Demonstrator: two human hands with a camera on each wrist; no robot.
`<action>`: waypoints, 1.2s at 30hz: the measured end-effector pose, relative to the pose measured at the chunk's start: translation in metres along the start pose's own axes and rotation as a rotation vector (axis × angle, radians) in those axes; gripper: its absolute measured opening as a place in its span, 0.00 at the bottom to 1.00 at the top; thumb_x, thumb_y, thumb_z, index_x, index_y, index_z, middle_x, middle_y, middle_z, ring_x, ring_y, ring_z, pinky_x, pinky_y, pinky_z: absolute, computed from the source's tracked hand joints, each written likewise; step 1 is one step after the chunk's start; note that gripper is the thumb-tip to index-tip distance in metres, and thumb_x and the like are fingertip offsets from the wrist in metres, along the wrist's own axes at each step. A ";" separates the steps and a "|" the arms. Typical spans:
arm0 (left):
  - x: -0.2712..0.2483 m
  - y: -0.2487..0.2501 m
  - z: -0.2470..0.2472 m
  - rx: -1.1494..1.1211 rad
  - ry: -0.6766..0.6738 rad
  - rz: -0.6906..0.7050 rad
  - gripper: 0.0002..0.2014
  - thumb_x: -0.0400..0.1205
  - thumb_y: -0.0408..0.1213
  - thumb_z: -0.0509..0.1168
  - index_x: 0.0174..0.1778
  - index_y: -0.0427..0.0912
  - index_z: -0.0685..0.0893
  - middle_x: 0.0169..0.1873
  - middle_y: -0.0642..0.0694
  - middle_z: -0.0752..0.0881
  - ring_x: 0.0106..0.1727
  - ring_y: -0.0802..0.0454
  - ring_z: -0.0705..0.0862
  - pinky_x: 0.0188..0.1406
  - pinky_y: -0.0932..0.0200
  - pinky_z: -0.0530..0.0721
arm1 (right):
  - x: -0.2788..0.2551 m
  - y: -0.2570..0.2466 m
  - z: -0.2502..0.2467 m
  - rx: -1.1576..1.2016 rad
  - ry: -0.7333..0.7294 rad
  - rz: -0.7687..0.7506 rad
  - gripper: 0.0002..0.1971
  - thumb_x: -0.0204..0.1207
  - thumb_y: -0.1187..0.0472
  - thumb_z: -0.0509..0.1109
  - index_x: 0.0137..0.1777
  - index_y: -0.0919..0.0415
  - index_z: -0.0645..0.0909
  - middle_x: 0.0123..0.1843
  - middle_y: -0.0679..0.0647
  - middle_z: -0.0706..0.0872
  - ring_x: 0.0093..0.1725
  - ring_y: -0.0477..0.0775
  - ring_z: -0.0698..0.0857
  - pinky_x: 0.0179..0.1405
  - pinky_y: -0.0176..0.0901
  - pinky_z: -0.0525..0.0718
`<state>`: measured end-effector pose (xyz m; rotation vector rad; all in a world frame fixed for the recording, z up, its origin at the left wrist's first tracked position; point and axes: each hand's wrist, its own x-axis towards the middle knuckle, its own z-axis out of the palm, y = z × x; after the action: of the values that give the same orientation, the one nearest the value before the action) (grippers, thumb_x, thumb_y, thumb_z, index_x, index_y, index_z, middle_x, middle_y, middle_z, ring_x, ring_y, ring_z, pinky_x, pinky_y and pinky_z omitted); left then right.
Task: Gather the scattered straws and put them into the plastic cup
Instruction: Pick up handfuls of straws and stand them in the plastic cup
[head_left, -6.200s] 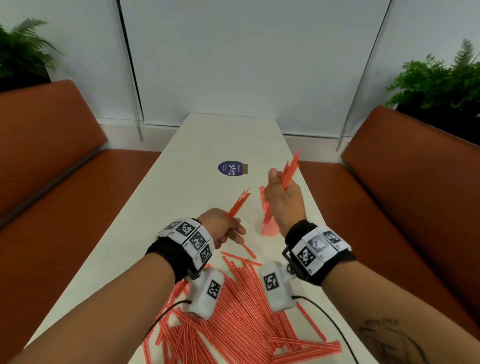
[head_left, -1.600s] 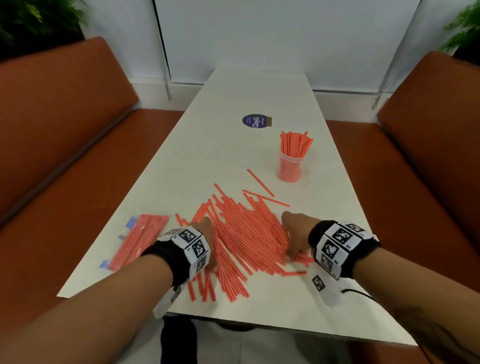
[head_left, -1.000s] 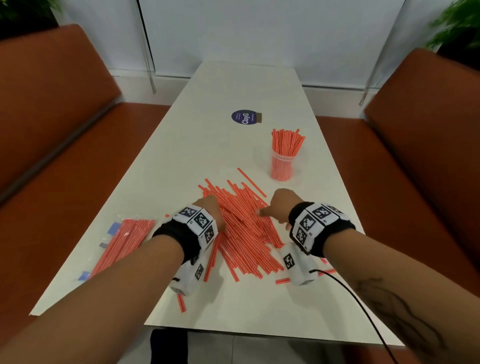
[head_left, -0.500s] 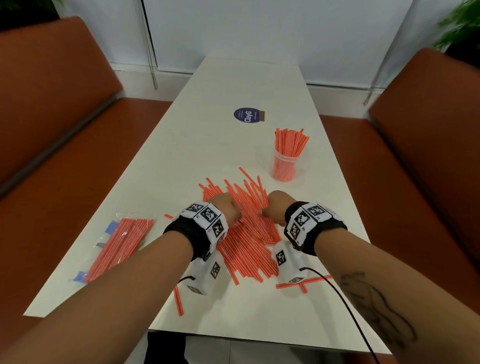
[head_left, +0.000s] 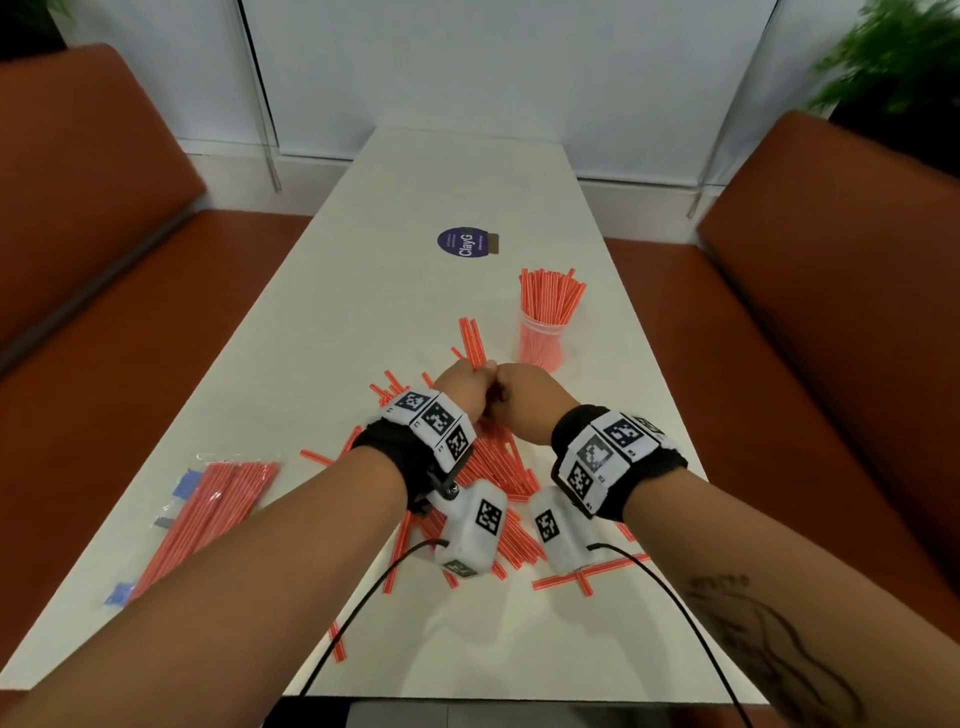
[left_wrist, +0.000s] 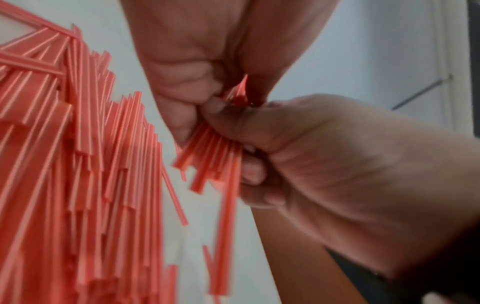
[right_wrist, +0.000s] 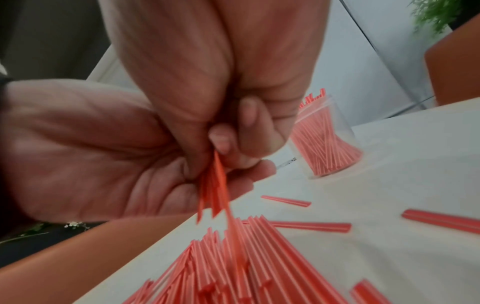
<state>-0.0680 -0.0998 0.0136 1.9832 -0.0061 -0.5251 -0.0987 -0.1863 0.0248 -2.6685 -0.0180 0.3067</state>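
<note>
Red straws (head_left: 501, 467) lie in a loose pile on the white table (head_left: 291, 364), under my wrists. My left hand (head_left: 466, 385) and right hand (head_left: 521, 391) are pressed together above the pile's far end. Both grip one small bundle of straws (left_wrist: 211, 164) between curled fingers. In the right wrist view the bundle (right_wrist: 215, 185) hangs down from the fists toward the pile (right_wrist: 246, 267). The clear plastic cup (head_left: 540, 345) stands upright just beyond my right hand, packed with straws, and shows again as the cup (right_wrist: 326, 142).
A clear bag of red straws (head_left: 208, 501) lies near the table's left edge. A few stray straws (head_left: 584, 574) lie near the front right. A round purple sticker (head_left: 462, 241) sits farther back. Orange benches (head_left: 831, 338) flank the table.
My hands swept inward from both sides of the pile, met at its far end, and closed together on a bundle of straws.
</note>
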 end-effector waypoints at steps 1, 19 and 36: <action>0.003 -0.002 0.000 -0.011 0.006 0.007 0.20 0.86 0.42 0.52 0.64 0.29 0.74 0.59 0.29 0.82 0.60 0.32 0.82 0.62 0.41 0.81 | 0.000 0.003 0.000 0.051 0.008 0.017 0.15 0.76 0.70 0.64 0.28 0.58 0.73 0.28 0.51 0.78 0.33 0.54 0.78 0.26 0.32 0.71; 0.010 -0.005 0.002 -0.592 -0.133 -0.215 0.17 0.87 0.34 0.45 0.31 0.41 0.67 0.22 0.48 0.64 0.05 0.59 0.59 0.23 0.64 0.58 | -0.028 0.074 0.016 -0.371 -0.265 0.471 0.16 0.75 0.54 0.71 0.33 0.65 0.74 0.33 0.54 0.75 0.43 0.54 0.77 0.45 0.41 0.77; 0.005 -0.001 0.019 -0.593 -0.105 -0.052 0.13 0.87 0.41 0.54 0.40 0.38 0.74 0.26 0.46 0.67 0.24 0.55 0.64 0.13 0.71 0.68 | -0.009 0.007 -0.029 0.207 0.071 0.144 0.10 0.80 0.65 0.61 0.37 0.65 0.79 0.28 0.53 0.76 0.25 0.47 0.72 0.26 0.33 0.72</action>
<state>-0.0706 -0.1170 0.0036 1.3791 0.1225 -0.5850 -0.1018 -0.2055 0.0491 -2.4774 0.2169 0.2452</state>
